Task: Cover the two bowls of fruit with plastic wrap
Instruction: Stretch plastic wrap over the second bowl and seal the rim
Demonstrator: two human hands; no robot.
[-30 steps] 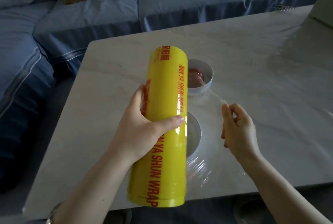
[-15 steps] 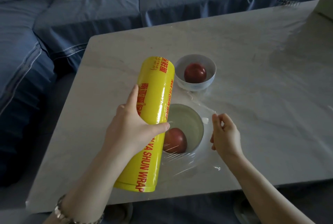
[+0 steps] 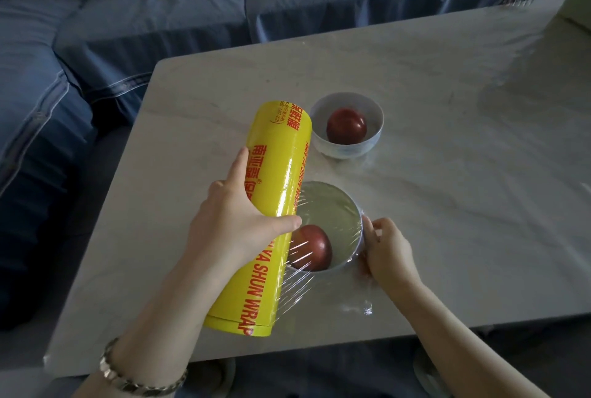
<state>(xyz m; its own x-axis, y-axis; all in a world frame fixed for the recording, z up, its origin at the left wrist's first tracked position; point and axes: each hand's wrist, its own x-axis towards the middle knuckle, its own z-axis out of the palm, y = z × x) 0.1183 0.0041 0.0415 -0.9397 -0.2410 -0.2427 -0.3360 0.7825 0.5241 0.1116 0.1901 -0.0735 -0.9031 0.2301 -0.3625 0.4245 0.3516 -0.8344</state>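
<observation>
Head view, looking down at the tabletop (image 3: 447, 141). My left grip (image 3: 236, 231) is closed round the yellow roll (image 3: 275, 192) of plastic wrap near its middle: the thumb lies across the near face, the forefinger points along the far side, and the other fingers are hidden behind the tube. The roll lies tilted, its far end just beside the far bowl (image 3: 345, 149) and its near end towards the tabletop's near edge. It sits along the left rim of the near bowl (image 3: 332, 205) and hides that rim.

A clear film (image 3: 294, 288) runs from the roll's right side across the near bowl, stretched flat over the opening, with wrinkles at the roll and loose folds lying on the tabletop in front of the bowl. My right grip (image 3: 388, 250) is closed, fingers curled, pinching the film's edge against the bowl's right outer wall just under the rim.

A red fruit (image 3: 311, 247) lies under the film at the near side of the near bowl. The far bowl is white and uncovered, and holds a second red fruit (image 3: 347, 125). The two bowls stand near each other, apart.

A metal watch band (image 3: 137, 381) circles my left wrist. A blue sofa (image 3: 160, 13) runs behind and to the left of the tabletop.
</observation>
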